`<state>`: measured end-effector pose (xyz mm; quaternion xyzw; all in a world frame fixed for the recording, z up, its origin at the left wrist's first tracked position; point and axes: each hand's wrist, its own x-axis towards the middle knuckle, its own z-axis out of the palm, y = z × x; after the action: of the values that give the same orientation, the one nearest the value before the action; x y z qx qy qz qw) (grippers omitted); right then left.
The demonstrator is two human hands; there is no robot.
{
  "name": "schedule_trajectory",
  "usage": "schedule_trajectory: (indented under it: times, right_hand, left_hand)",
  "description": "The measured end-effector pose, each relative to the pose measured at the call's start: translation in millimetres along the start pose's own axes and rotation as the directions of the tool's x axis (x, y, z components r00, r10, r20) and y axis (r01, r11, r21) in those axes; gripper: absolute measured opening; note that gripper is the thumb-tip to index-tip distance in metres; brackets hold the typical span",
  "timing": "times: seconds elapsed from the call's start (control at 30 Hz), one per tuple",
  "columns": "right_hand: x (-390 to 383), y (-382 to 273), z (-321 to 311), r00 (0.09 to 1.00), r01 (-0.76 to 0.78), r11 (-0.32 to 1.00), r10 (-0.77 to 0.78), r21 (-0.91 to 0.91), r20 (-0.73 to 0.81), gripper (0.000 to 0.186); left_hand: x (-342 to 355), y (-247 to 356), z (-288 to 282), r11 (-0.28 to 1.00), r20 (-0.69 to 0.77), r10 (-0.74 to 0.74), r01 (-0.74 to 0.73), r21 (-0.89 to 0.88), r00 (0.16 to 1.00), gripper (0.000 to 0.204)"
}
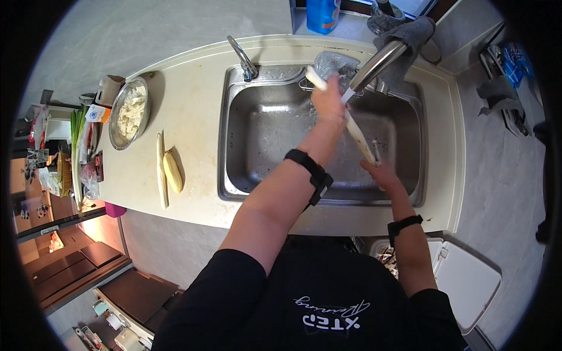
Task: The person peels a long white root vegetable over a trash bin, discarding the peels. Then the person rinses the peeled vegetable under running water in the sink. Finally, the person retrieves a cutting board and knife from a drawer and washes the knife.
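Here, at a kitchen sink (257,149), a person in a black T-shirt leans over the basin with both arms stretched forward. From where I stand, the left hand (329,104) is curled firmly around the upper part of a long, pale root (357,133), whose tip pokes out beyond the fist. The root slants across the sink, toward the right hand (383,174), whose fingers are bent at its lower end; I cannot tell how tightly they grip. A chrome tap (380,65) reaches over the root near the left hand, with a grey cloth (417,38) draped on it. On the cream counter (199,111), to the person's left, a thin white stick (162,172) lies beside a shorter yellow piece (172,171). Farther left, a metal bowl (113,131) holds white chunks (133,110).
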<state>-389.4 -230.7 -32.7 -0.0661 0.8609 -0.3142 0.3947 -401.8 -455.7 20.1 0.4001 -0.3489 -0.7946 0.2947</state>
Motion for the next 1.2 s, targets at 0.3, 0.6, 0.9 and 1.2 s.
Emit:
schedule_trajectory:
  times: [0.3,0.6,0.9,1.2]
  right_hand:
    - [-10.8,-7.6,-29.4,0.980,0.184,0.961,-0.195,-0.204,-0.036,0.053]
    - [2.8,-47.6,8.7,0.937,-0.017,0.929,-0.114,0.369,0.330,0.030]
    - [38.1,-33.4,-13.1,0.935,-0.001,0.993,-0.041,0.117,0.351,0.027]
    - [56.4,-82.6,-56.6,0.915,0.399,0.817,-0.382,-0.415,0.129,0.038]
  left_hand:
    - [-26.1,-31.1,-10.8,0.922,0.048,-0.343,0.346,-0.172,0.938,0.019]
    - [-35.9,-32.8,-27.5,0.973,0.117,-0.228,0.231,-0.016,0.967,0.026]
    - [38.2,78.7,-53.6,0.948,0.012,0.120,-0.111,-0.298,0.993,0.029]
    - [9.0,112.0,-176.9,-0.330,0.658,0.236,-0.578,0.746,0.715,0.046]
